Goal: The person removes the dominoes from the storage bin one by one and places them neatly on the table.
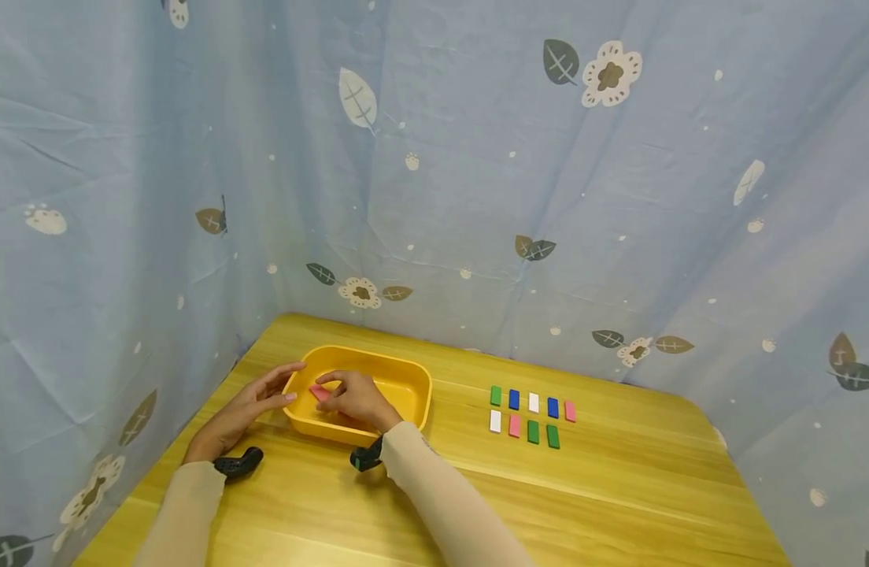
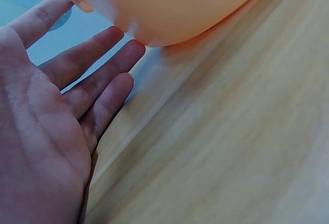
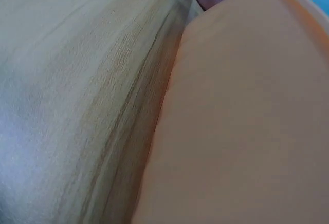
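Observation:
A yellow plastic basin (image 1: 395, 361) stands toward the left of the wooden table. My right hand (image 1: 358, 397) reaches over its near side and pinches a small pink block (image 1: 319, 392) between thumb and fingertips, inside the rim. Against the basin's left end rests my left hand (image 1: 242, 408), its fingers spread and fairly straight. In the left wrist view, the fingertips of that hand (image 2: 46, 116) meet the basin's outer wall (image 2: 169, 8). The right wrist view is mostly filled by the basin's side (image 3: 231, 106), which hides the right hand there.
Right of the basin lie two rows of small blocks, including a green block (image 1: 495, 395), a blue block (image 1: 514, 399), a white block (image 1: 533, 402) and a pink block (image 1: 515, 426). A patterned blue curtain (image 1: 441, 197) hangs around the wooden table (image 1: 619, 488).

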### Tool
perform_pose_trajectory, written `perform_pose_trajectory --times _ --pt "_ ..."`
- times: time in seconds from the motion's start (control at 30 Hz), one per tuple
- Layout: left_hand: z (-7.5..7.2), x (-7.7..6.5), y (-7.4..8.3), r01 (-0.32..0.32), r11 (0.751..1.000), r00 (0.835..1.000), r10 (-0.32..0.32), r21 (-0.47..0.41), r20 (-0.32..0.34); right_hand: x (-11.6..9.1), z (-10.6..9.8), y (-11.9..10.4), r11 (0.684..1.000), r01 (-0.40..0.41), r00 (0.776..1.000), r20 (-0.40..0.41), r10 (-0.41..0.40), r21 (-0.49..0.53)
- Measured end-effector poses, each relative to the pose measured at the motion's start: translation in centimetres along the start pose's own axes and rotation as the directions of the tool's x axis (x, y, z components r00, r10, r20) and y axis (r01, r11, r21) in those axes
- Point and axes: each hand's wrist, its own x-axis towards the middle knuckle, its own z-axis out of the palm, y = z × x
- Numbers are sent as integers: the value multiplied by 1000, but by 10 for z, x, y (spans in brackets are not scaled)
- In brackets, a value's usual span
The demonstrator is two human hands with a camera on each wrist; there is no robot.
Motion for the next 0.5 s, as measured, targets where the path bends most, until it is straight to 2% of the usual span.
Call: perform_pose_trajectory --times 0.2,0.33,0.5 --pt "1 0 -1 -13 1000 1000 13 -16 4 4 0 5 997 -20 1000 -3 20 -68" --pt "0 0 0 -14 1000 1000 14 -15 3 3 2 2 994 -56 998 -34 52 -98" --pt "0 0 2 -8 1000 1000 8 -10 4 0 4 0 996 -82 995 -68 79 -44"
